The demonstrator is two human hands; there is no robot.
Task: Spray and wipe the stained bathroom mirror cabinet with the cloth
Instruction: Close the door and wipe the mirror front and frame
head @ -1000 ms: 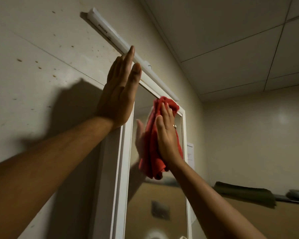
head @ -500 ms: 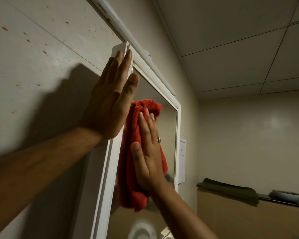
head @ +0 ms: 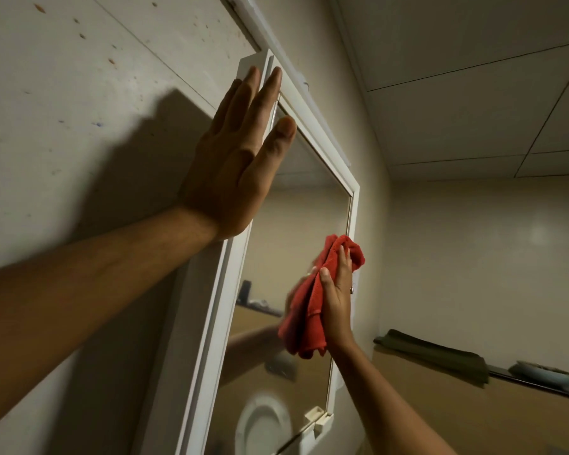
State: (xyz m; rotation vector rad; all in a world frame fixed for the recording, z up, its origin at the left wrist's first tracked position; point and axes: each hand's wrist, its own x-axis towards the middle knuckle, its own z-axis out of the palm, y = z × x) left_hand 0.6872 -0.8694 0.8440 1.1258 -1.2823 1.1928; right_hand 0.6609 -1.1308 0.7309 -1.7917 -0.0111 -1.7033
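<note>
While left grip (head: 230, 165) rests flat on cabinet (head: 207, 326) | right grip (head: 337, 300) presses cloth (head: 304, 310) to mirror (head: 293, 224)

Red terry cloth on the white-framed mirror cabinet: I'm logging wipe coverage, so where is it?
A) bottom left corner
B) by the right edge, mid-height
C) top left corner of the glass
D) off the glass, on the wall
B: the right hand presses the red terry cloth on the glass just beside the right side of the white-framed mirror cabinet, about halfway up.
</note>
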